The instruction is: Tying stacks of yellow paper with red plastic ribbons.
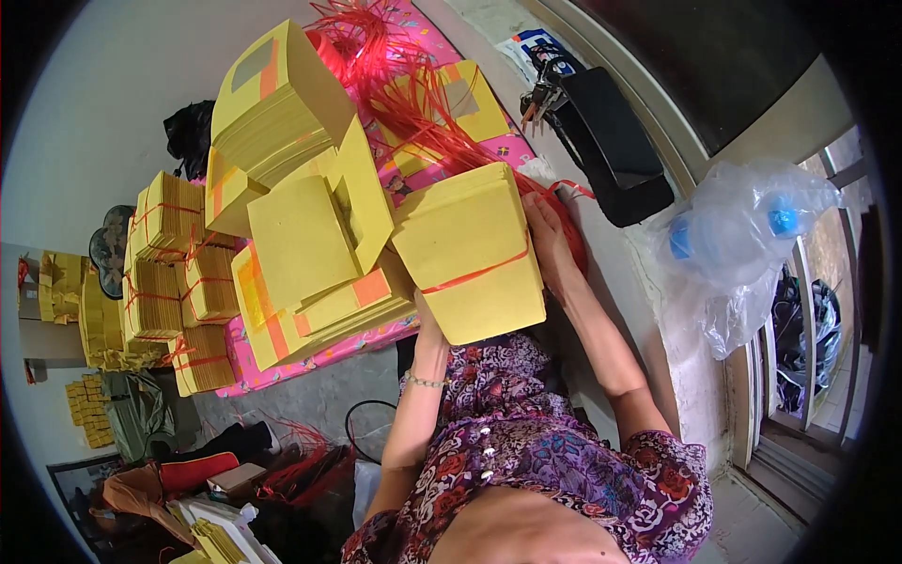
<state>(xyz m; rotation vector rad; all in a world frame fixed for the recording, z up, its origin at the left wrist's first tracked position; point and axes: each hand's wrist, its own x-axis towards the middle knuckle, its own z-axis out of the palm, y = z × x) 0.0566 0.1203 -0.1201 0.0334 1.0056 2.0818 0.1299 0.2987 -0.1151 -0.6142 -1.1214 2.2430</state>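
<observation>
A thick stack of yellow paper (pixel 460 240) is tilted up in front of me, with a red plastic string crossing its lower part. My right hand (pixel 548 235) grips its right edge, the fingertips near the top corner. From below left, my left hand (pixel 427 308) reaches under the stack, its fingers hidden behind the paper. A loose red string (pixel 570 186) runs beside my right fingers, and a red bunch lies behind that hand. Left of the stack stand more yellow sheets (pixel 296 226) with orange patches, some leaning upright.
A pink patterned cloth (pixel 376 329) covers the work surface. Tied yellow bundles (pixel 178 282) are piled at the left. Red strings (pixel 413 103) sprawl across the far end. On the right ledge lie a black phone (pixel 611 127), keys (pixel 540 99) and a clear bag with bottles (pixel 738 226).
</observation>
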